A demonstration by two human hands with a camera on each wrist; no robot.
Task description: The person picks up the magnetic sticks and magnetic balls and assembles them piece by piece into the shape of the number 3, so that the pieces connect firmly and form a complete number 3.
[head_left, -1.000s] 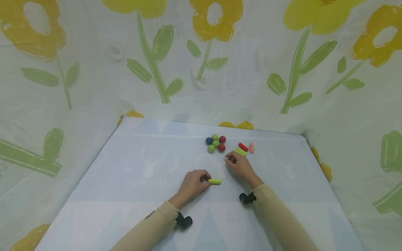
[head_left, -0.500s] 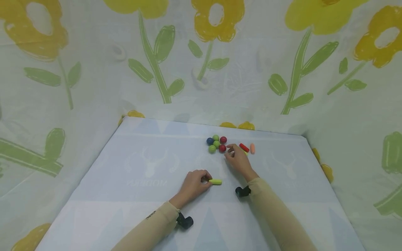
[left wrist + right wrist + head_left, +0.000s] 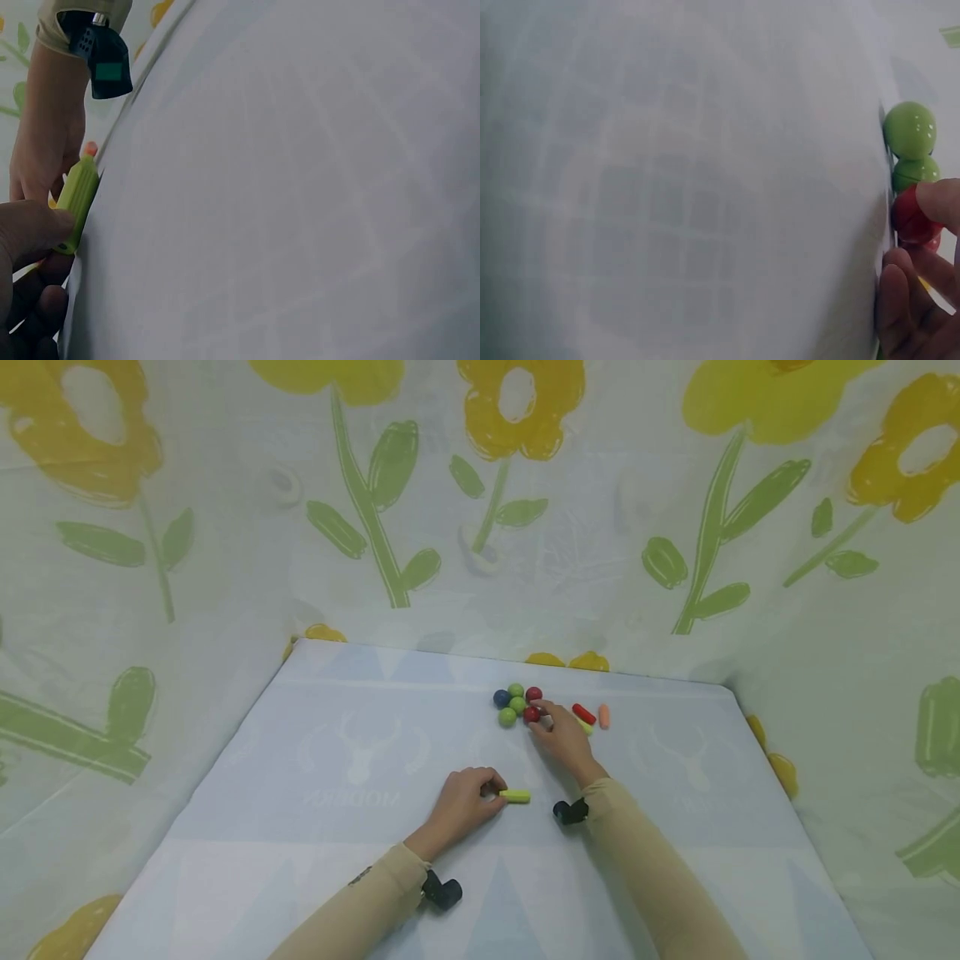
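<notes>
My left hand (image 3: 463, 803) pinches one end of a short ridged yellow-green stick (image 3: 517, 797) at the middle of the table. In the left wrist view the thumb lies across the lower part of the stick (image 3: 78, 196). My right hand (image 3: 564, 737) is at the right side of a cluster of small glossy balls, its fingers around the nearer red ball (image 3: 532, 715). The right wrist view has the thumb on that red ball (image 3: 912, 214) and the other fingers curled below. Two green balls (image 3: 910, 130) stand just beyond it.
Other balls in the cluster are a blue ball (image 3: 502, 698), several green balls (image 3: 507, 717) and a second red ball (image 3: 533, 693). Right of them lie a red stick (image 3: 583, 714), an orange stick (image 3: 604, 717) and partly hidden yellow-green (image 3: 585, 727). Flowered curtains (image 3: 570, 543) surround the table.
My right hand has moved left and slightly away from me, from beside the yellow-green sticks to the nearer red ball. The left hand and its stick have stayed in place.
</notes>
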